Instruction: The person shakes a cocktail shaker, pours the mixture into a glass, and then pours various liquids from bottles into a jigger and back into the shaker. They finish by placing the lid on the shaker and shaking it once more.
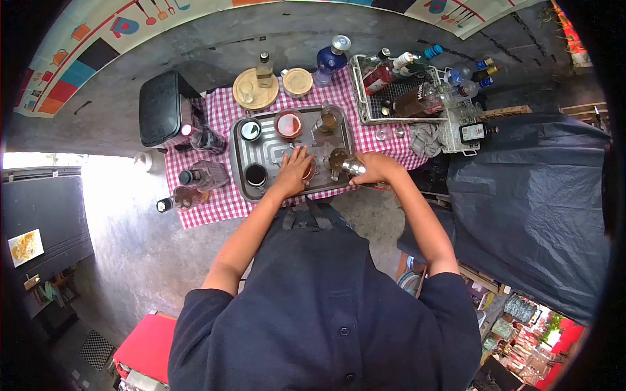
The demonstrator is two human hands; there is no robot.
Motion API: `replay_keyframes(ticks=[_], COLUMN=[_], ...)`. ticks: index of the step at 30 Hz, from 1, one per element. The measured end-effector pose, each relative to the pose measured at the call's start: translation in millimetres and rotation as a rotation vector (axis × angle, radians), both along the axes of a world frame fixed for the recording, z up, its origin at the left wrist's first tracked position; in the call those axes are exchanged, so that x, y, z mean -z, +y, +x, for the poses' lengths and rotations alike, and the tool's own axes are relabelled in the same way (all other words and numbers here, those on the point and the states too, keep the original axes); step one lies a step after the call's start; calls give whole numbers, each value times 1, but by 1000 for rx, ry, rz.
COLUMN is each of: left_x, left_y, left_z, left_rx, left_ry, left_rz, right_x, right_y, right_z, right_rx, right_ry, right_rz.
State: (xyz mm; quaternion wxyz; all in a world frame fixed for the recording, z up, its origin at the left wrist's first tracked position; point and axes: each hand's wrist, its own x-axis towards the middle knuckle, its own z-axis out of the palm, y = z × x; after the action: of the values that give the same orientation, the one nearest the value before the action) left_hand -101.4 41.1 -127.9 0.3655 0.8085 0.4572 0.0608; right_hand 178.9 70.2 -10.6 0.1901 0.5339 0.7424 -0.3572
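Observation:
On the metal tray [238,159], my left hand [293,171] lies over a glass of reddish drink [309,172], its fingers stretched toward the tray's middle. At the tray's right front, my right hand [377,168] is wrapped round a silver-topped glass container [353,167]. A glass with brown liquid [338,158] stands just left of it. A wide glass of red drink [289,124] is at the tray's back middle. Further left are a glass with a pale top [250,130] and a dark drink [255,174]. An amber drink [329,120] stands at the back right.
Bottles [207,174] stand left of the tray on the checked cloth [218,212]. Behind are a round wooden board [242,98] and a blue bottle [330,60]. A wire basket [360,91] of bottles, a crumpled cloth [425,140] and a black container [160,107] flank the tray.

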Motion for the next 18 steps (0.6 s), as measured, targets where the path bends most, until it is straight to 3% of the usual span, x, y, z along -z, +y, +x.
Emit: replay_keyframes(ticks=[18], left_x=[0], left_y=[0], left_z=[0], left_rx=[-1], left_ry=[0], left_rz=[-11], right_x=[-13], right_y=[21], right_z=[-2], right_rx=[35], right_ry=[-83], right_rz=[-19])
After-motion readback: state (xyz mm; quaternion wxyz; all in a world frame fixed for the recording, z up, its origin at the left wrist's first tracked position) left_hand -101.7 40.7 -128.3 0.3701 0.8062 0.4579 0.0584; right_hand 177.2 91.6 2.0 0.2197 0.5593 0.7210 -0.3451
